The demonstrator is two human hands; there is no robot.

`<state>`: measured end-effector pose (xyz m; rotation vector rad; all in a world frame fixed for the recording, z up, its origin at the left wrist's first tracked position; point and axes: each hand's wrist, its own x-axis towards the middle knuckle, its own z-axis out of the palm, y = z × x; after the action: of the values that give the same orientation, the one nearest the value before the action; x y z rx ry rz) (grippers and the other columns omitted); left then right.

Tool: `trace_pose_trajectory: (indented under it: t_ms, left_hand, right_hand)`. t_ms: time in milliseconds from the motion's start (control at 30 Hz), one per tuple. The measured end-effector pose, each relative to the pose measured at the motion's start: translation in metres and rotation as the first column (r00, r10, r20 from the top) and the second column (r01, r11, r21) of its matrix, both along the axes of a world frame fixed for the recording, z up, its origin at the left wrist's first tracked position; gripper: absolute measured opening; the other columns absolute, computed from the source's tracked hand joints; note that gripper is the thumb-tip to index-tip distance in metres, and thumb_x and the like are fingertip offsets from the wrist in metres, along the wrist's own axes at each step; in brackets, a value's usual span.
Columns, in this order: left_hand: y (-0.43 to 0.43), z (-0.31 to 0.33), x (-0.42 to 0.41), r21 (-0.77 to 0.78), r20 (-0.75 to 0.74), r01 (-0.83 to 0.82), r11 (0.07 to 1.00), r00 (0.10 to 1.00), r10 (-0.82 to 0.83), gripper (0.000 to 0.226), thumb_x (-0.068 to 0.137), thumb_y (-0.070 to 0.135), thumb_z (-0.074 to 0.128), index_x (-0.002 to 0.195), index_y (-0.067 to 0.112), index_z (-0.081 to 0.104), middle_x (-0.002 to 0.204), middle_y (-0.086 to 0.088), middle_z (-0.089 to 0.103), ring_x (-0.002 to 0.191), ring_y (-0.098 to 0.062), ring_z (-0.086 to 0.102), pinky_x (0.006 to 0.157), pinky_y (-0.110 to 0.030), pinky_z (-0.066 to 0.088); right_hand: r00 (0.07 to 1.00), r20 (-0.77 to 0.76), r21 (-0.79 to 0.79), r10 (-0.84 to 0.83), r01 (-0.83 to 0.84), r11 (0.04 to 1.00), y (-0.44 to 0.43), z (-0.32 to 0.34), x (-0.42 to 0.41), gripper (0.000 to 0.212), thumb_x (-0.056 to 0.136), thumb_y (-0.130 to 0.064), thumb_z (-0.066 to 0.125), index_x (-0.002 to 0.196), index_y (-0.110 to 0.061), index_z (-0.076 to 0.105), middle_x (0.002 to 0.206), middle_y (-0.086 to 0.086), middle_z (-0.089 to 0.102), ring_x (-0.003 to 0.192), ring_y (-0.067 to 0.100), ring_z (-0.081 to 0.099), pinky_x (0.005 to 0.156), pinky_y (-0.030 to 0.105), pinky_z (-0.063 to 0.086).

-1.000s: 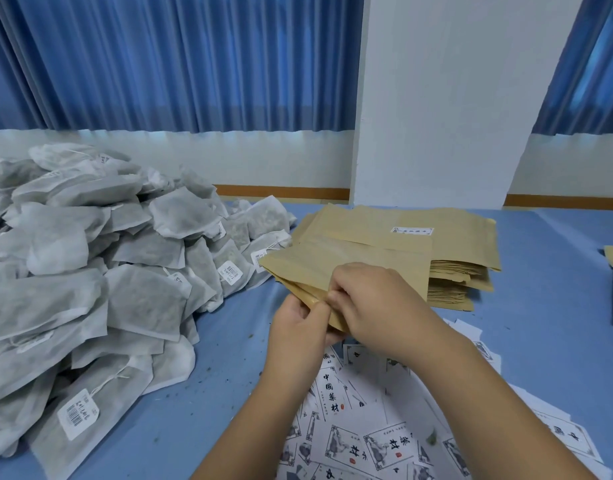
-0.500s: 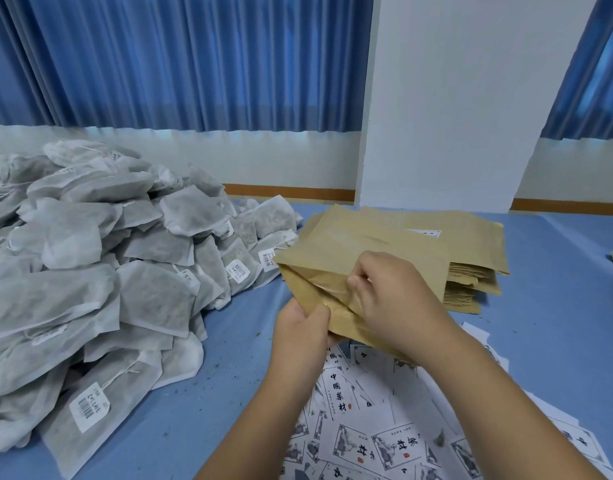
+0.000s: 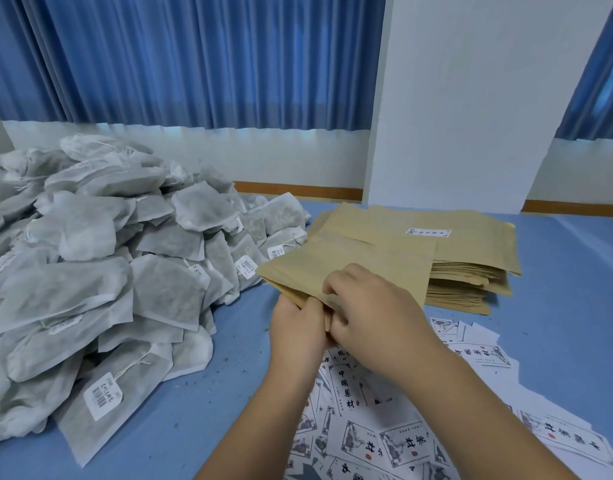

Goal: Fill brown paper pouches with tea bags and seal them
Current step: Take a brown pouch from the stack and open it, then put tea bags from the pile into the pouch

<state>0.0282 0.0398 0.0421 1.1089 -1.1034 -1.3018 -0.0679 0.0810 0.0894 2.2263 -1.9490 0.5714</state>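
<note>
A large heap of tea bags fills the left of the blue table, none of them packed yet. Just right of it, the left hand pinches the near edge of one brown paper pouch, held just above the table. The right hand, fingers curled, grips the same edge, apparently parting the mouth. The pouch looks flat and empty. Behind it lies a thick stack of pouches, and printed labels lie scattered in front. No filled or sealed pouch shows, so nearly all the work seems left.
</note>
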Motion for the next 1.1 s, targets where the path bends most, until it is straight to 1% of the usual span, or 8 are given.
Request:
trace_pose_trajectory:
  t_ms: [233, 333, 467, 600, 700, 833, 933, 1100]
  left_hand:
    - [-0.002, 0.003, 0.003, 0.116, -0.196, -0.008, 0.993, 0.980, 0.031, 0.013, 0.089, 0.013, 0.050, 0.095, 0.008, 0.060, 0.074, -0.012, 0.068, 0.059, -0.022, 0.067, 0.049, -0.030, 0.052]
    - [-0.004, 0.001, 0.005, 0.129, -0.147, -0.033, 0.991, 0.988, 0.052, 0.015, 0.090, 0.021, 0.053, 0.094, 0.008, 0.056, 0.063, -0.007, 0.061, 0.044, -0.013, 0.057, 0.040, -0.022, 0.045]
    - [-0.011, -0.001, 0.015, 0.131, -0.091, -0.089, 0.987, 0.991, 0.102, 0.022, 0.081, 0.018, 0.048, 0.098, 0.006, 0.057, 0.074, -0.013, 0.062, 0.055, -0.022, 0.060, 0.042, -0.023, 0.046]
    - [-0.013, -0.007, 0.022, 0.295, -0.128, 0.050, 0.954, 0.992, -0.012, 0.019, 0.084, 0.002, 0.043, 0.096, 0.008, 0.056, 0.058, -0.006, 0.067, 0.048, -0.022, 0.066, 0.038, -0.021, 0.044]
    - [-0.012, -0.010, 0.022, 0.363, -0.191, 0.139, 0.921, 0.979, -0.073, 0.012, 0.089, 0.004, 0.044, 0.092, 0.013, 0.052, 0.053, -0.002, 0.067, 0.050, -0.022, 0.068, 0.039, -0.021, 0.047]
    - [-0.011, -0.006, 0.019, 0.273, -0.170, 0.162, 0.948, 0.978, -0.118, 0.017, 0.091, 0.016, 0.055, 0.107, 0.012, 0.056, 0.071, -0.010, 0.072, 0.055, -0.025, 0.069, 0.041, -0.024, 0.049]
    - [-0.003, 0.000, 0.018, 0.211, -0.123, 0.335, 0.918, 0.941, -0.315, 0.038, 0.078, 0.024, 0.069, 0.113, 0.016, 0.056, 0.083, -0.012, 0.074, 0.060, -0.026, 0.070, 0.048, -0.025, 0.051]
    - [0.000, -0.001, 0.023, 0.262, -0.060, 0.309, 0.914, 0.951, -0.304, 0.025, 0.086, 0.008, 0.055, 0.111, 0.008, 0.053, 0.069, -0.014, 0.070, 0.048, -0.022, 0.063, 0.044, -0.025, 0.050]
  right_hand:
    - [0.994, -0.071, 0.008, -0.078, 0.078, 0.997, -0.001, -0.008, 0.008, 0.008, 0.088, -0.021, 0.042, 0.081, -0.022, 0.041, 0.074, -0.005, 0.034, 0.067, 0.023, 0.042, 0.054, 0.031, 0.026]
    - [0.995, -0.086, 0.003, -0.050, 0.051, 0.999, 0.000, -0.008, 0.013, 0.011, 0.088, -0.020, 0.043, 0.078, -0.022, 0.037, 0.072, -0.005, 0.033, 0.066, 0.023, 0.042, 0.055, 0.031, 0.027]
    - [0.998, -0.048, -0.072, -0.037, 0.034, 0.997, 0.006, -0.003, 0.019, 0.012, 0.088, -0.017, 0.045, 0.078, -0.020, 0.039, 0.073, -0.005, 0.035, 0.063, 0.024, 0.043, 0.055, 0.030, 0.029]
    - [0.989, 0.124, -0.302, -0.080, 0.114, 0.947, 0.010, 0.011, 0.009, 0.012, 0.079, -0.008, 0.051, 0.078, -0.008, 0.063, 0.065, 0.002, 0.051, 0.058, 0.028, 0.050, 0.049, 0.033, 0.041]
    - [0.978, 0.176, -0.304, -0.111, 0.161, 0.939, 0.012, 0.017, 0.001, 0.016, 0.080, -0.007, 0.053, 0.085, -0.007, 0.068, 0.068, 0.004, 0.057, 0.065, 0.028, 0.053, 0.056, 0.038, 0.046]
    - [0.983, 0.160, -0.270, -0.089, 0.130, 0.954, 0.011, 0.016, 0.003, 0.015, 0.080, -0.009, 0.053, 0.084, -0.008, 0.067, 0.064, 0.004, 0.050, 0.064, 0.027, 0.050, 0.057, 0.038, 0.044]
    - [0.979, 0.191, -0.272, -0.076, 0.127, 0.954, 0.007, 0.014, 0.002, 0.016, 0.078, -0.007, 0.054, 0.085, -0.007, 0.068, 0.064, 0.007, 0.051, 0.064, 0.029, 0.050, 0.059, 0.039, 0.046]
    - [0.962, 0.266, -0.294, -0.063, 0.143, 0.945, 0.004, 0.017, -0.007, 0.017, 0.076, -0.003, 0.054, 0.084, -0.002, 0.069, 0.069, 0.011, 0.060, 0.071, 0.029, 0.055, 0.066, 0.040, 0.048]
